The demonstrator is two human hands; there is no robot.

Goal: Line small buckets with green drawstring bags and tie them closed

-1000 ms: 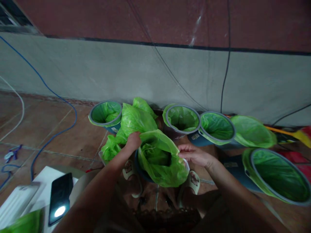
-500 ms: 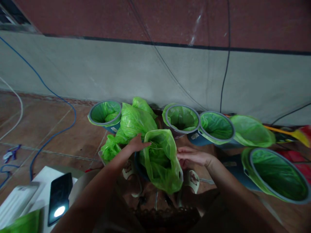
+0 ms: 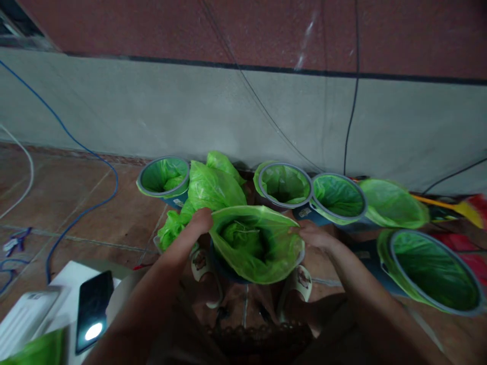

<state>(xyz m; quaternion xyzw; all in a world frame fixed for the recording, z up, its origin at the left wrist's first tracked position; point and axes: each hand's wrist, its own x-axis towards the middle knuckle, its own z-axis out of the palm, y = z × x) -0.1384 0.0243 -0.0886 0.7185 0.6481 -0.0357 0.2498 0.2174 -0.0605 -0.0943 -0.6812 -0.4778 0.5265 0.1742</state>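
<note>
Between my feet stands a dark blue bin (image 3: 222, 266), mostly hidden by a green plastic bag (image 3: 281, 253) whose mouth is stretched wide over it. My left hand (image 3: 201, 221) is closed on the bag's left edge. On the opposite side, my right hand (image 3: 314, 234) grips the right edge with fingers wrapped over it. Inside the bag lies a crumpled green bundle (image 3: 241, 235) with thin pale strands on top. Filled green bags (image 3: 215, 185) rest just beyond my left hand.
Bins lined with green bags stand along the wall, including one at the left (image 3: 163, 177) and one tipped toward me at the right (image 3: 437, 271). A phone with a bright reflection (image 3: 93, 304) lies on a white surface at lower left. A blue cable (image 3: 81, 213) crosses the tiles.
My hands have moved apart, and the bag's mouth has gone from narrow and upright to wide. My right hand, earlier with stretched fingers beside the bag, now grips its edge.
</note>
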